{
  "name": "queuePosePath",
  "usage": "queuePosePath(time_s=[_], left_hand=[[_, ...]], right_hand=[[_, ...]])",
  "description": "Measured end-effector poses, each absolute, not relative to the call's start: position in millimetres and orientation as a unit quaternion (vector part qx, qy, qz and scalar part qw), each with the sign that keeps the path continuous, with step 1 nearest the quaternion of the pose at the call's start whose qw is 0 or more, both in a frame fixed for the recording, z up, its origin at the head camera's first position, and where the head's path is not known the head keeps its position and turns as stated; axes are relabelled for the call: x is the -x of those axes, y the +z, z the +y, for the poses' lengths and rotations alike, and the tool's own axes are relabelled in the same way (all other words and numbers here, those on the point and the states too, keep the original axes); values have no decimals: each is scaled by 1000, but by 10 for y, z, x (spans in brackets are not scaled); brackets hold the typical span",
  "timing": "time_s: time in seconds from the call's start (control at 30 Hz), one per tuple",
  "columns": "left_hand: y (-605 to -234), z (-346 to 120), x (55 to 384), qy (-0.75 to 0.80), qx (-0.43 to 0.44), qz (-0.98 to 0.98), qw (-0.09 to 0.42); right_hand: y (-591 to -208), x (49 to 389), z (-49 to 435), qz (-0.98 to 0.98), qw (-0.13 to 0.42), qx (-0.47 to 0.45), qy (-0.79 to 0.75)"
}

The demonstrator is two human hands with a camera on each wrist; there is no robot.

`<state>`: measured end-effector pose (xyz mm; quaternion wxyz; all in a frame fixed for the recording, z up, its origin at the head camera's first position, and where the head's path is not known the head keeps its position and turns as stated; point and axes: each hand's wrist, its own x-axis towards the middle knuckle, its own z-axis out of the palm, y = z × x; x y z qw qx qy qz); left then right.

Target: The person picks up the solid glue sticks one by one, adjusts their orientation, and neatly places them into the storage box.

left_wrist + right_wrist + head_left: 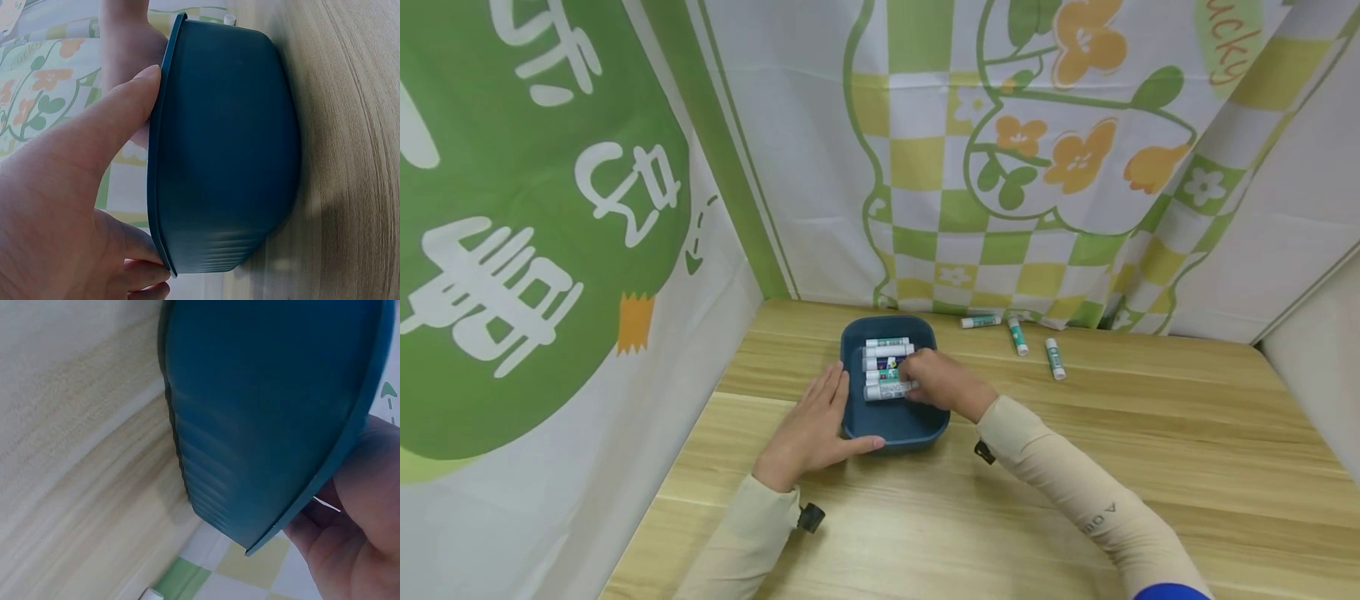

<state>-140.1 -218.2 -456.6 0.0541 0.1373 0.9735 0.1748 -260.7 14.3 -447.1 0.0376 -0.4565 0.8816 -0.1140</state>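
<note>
A dark blue plastic bin [895,429] sits on the wooden table, also filling much of the left wrist view. Inside lies a row of several glue sticks [882,364], white with green or dark labels. My left hand [811,427] spans the bin's near left corner, straight fingers along the left rim and thumb [134,90] resting on the near rim. Reaching over the right rim, my right hand [942,381] has its fingers curled at the right end of the nearest glue stick [886,392] and pinches it. The bin wall hides these fingertips in the right wrist view.
Three more glue sticks lie right of the bin: one [981,322] by the back curtain, another [1017,336] beside it, a third [1056,359] farther right. A patterned curtain [925,208] hangs along the table's back edge, and a green-and-white cloth [647,400] on the left.
</note>
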Motion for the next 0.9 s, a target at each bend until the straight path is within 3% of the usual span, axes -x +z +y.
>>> queuePosePath(time_s=[0.9], left_hand=[[-4563,-2189,1411,175,-135,973,61]], right_hand=[[-4547,2597,70,909,30,413,-55]])
